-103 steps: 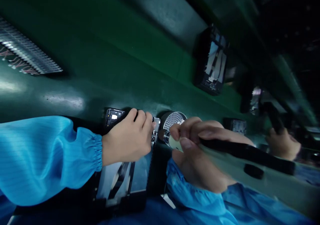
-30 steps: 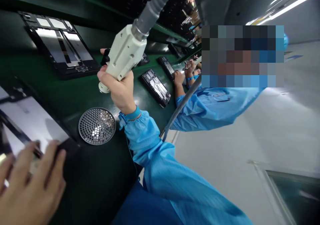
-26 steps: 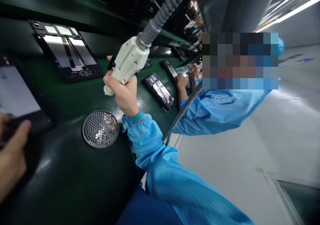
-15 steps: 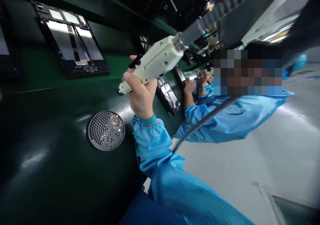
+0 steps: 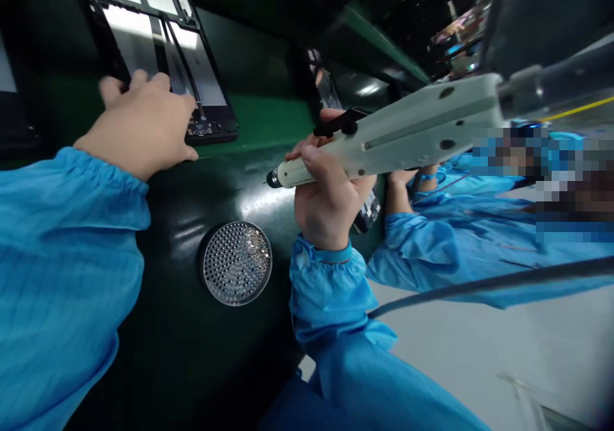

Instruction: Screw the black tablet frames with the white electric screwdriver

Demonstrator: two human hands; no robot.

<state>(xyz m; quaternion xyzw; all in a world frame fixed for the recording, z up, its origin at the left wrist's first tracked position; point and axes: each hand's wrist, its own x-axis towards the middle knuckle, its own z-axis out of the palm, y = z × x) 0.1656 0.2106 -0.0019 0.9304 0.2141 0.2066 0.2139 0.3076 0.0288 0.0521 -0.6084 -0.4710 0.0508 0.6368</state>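
My left hand (image 5: 141, 124) reaches over the lower part of an opened tablet (image 5: 132, 44), its fingers spread apart. Whether the fingertips press on the tablet is hard to tell. The tablet has a silver inner plate, dark ribbon cables and a small circuit board at its lower end. Wrapped in my right hand (image 5: 326, 197) is a pale electric screwdriver (image 5: 417, 127), its thin dark bit pointing left above the bench. Below the bit lies a round perforated screw tray (image 5: 214, 258), with small shiny screws gathered on its right side.
Another dark device (image 5: 16, 124) sits at the left edge. Further devices (image 5: 326, 86) lie along the green bench (image 5: 263, 114) beyond my right hand. Co-workers in blue sleeves (image 5: 432, 233) work at the right. A grey cable (image 5: 480, 281) crosses there.
My left hand has come into view from the left and is now over the tablet. My right hand and the screwdriver appear further right and lower, as the view has shifted.
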